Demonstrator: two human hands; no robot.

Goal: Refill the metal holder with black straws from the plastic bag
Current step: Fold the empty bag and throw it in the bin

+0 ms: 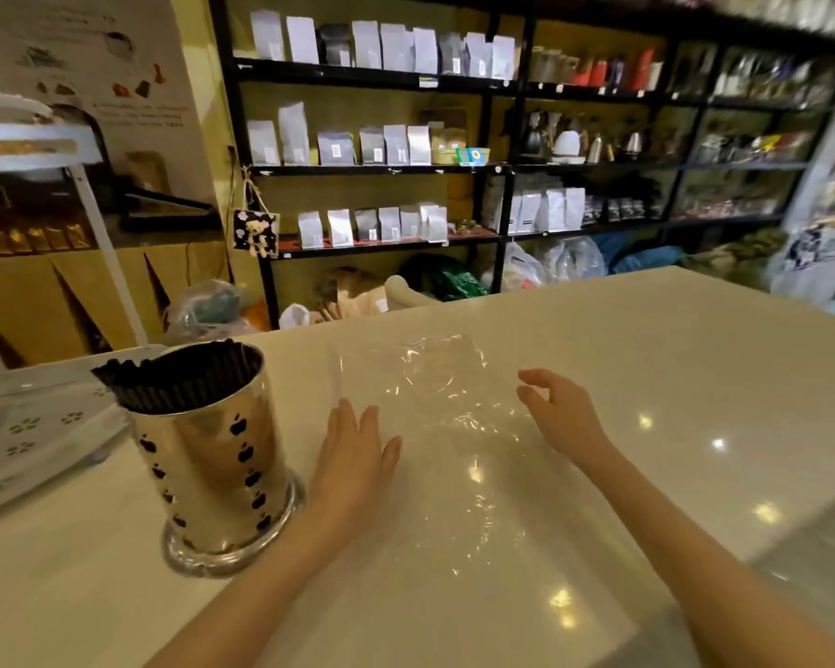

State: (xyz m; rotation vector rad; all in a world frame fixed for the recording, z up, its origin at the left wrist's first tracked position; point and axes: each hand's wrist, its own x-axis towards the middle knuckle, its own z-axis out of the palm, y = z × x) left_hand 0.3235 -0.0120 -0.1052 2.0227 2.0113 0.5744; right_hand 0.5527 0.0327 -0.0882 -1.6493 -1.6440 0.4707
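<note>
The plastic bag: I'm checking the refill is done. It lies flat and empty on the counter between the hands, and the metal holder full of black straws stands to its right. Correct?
Nearly. The head view shows the metal holder, full of black straws, standing left of the plastic bag, beside the left hand, not to its right. The bag does lie flat and empty on the counter between the hands.

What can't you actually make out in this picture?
- Head view: lower straws hidden by the metal holder wall.
- Plastic bag: clear and glary, its edges are hard to trace.
- White tray: cut off by the left edge.
- Shelf labels: too small and blurred.
</note>
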